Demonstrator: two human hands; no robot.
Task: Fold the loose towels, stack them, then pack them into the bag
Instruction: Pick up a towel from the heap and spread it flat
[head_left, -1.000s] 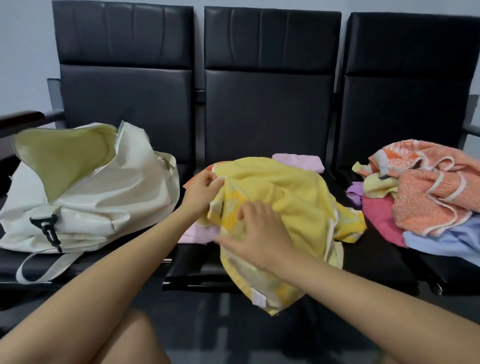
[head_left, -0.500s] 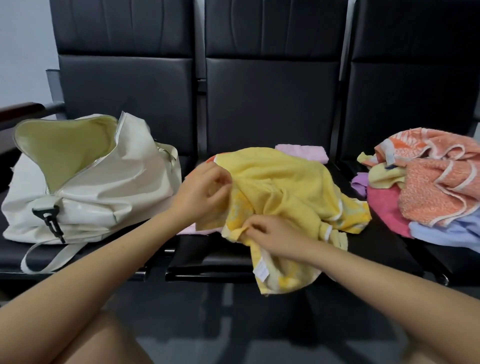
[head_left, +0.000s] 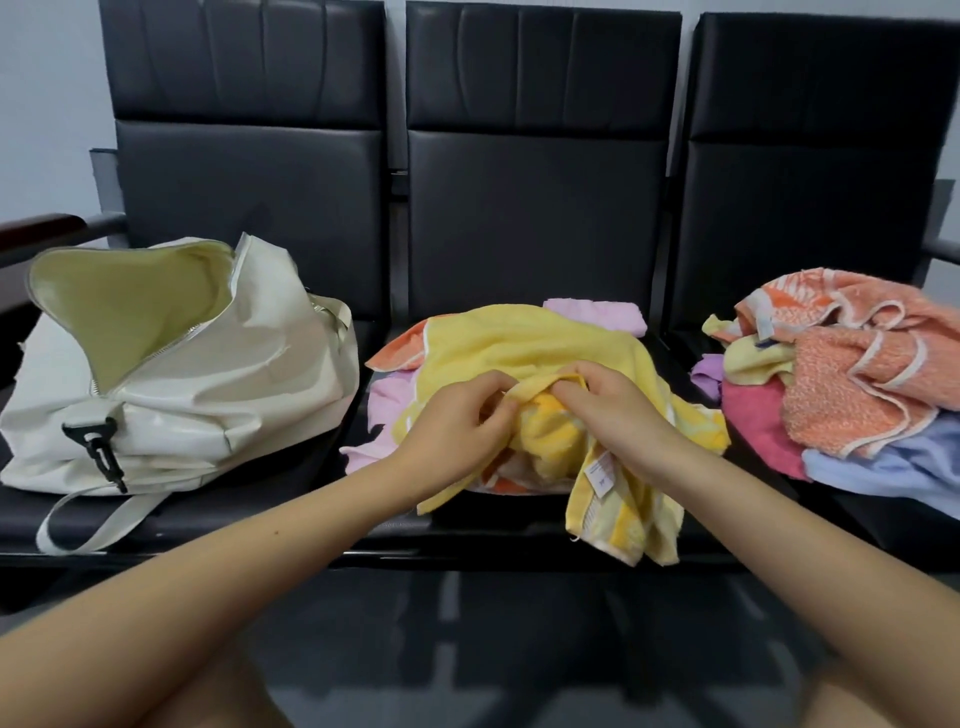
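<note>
A crumpled yellow towel (head_left: 524, 345) lies on the middle seat, one end with a white label hanging over the front edge. My left hand (head_left: 457, 431) and my right hand (head_left: 618, 415) sit close together on it, each pinching a fold of its edge. Under it lie a pink towel (head_left: 382, 410), another pink one (head_left: 597, 312) at the back, and an orange one (head_left: 397, 351). An open cream bag (head_left: 176, 384) with a pale yellow lining rests on the left seat. A loose pile of towels (head_left: 852, 384), orange, magenta, blue and yellow, covers the right seat.
Three black padded chairs (head_left: 535, 208) stand in a row against a pale wall. A dark armrest (head_left: 36, 234) juts out at the far left. The bag's strap (head_left: 88, 519) trails over the left seat's front edge. Dark floor lies below the seats.
Both hands have moved together over the yellow towel and gathered its edge between them. The towel's labelled end now hangs further right over the seat front.
</note>
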